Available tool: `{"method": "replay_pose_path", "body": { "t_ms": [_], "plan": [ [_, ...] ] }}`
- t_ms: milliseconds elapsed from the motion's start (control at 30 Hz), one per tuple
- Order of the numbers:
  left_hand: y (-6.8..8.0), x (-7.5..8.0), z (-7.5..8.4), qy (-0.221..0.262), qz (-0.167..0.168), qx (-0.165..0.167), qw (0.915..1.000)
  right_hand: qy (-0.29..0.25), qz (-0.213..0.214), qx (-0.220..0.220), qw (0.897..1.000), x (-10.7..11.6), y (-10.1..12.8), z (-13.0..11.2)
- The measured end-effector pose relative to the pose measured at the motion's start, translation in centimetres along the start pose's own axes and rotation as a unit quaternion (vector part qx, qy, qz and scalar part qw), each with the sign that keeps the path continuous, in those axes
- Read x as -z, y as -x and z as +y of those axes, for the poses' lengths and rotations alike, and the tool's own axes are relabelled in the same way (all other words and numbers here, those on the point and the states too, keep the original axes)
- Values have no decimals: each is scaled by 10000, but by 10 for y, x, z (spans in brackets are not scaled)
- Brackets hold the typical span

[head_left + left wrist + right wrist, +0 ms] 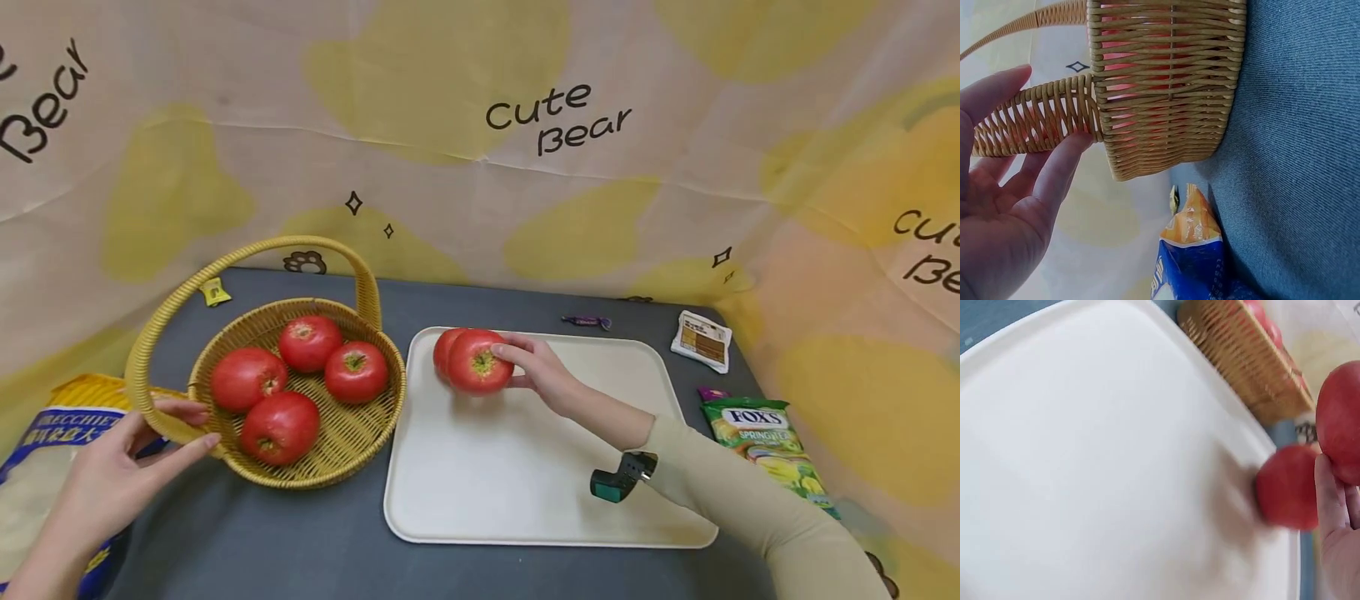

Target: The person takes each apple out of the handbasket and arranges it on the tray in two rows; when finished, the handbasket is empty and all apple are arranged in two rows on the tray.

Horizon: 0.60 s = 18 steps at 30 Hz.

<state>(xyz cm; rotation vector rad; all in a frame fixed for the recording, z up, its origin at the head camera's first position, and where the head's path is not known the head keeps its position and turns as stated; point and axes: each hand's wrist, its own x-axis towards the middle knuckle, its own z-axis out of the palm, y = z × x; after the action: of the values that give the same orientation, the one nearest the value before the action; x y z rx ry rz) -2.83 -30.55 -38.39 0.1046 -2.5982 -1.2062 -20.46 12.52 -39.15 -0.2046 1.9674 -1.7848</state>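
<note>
— What do you have at the far left?

— A blue and yellow bag [45, 467] lies at the tabletop's [300, 550] left edge, partly under my left hand [112, 475]. That hand takes the wicker basket [315, 467] by the foot of its handle [161, 421], thumb on top and fingers under it, loosely curled round the weave. A small yellow wrapper [215, 292] lies behind the basket.

— And inside the basket?

— Four red tomatoes [281, 427], packed close and touching.

— What sits next to it?

— A cream tray [525, 492], just beside the basket's right rim. In its far left corner are two more tomatoes. My right hand [542, 372] holds the nearer tomato [480, 361], fingers curved round its right side, stem scar facing me. The other tomato [442, 350] sits right behind it; I cannot tell whether they touch. The right wrist view is blurred.

— And further right?

— A purple candy [587, 321] behind the tray, a small white packet [701, 340] near the far right corner, and a green Fox's candy bag [765, 442] beside the tray's right edge, with a purple wrapper [712, 392] just above it.
</note>
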Motion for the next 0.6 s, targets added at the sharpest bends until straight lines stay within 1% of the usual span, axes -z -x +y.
{"method": "replay_pose_path", "body": {
  "t_ms": [133, 300, 467, 600],
  "plan": [
    [0, 1, 0, -2, 8, 4, 10000, -43, 647, -340, 9973, 30, 9, 16],
    [0, 2, 0, -117, -3, 66, 9999, 21, 1270, -801, 9887, 59, 13, 32],
    [0, 2, -1, -192, -41, 135, 9997, 21, 1632, -1147, 9799, 77, 11, 43],
    [-1, 1, -1, -160, -62, 143, 9998, 2, 1713, -1238, 9774, 83, 10, 48]
  ]
}}
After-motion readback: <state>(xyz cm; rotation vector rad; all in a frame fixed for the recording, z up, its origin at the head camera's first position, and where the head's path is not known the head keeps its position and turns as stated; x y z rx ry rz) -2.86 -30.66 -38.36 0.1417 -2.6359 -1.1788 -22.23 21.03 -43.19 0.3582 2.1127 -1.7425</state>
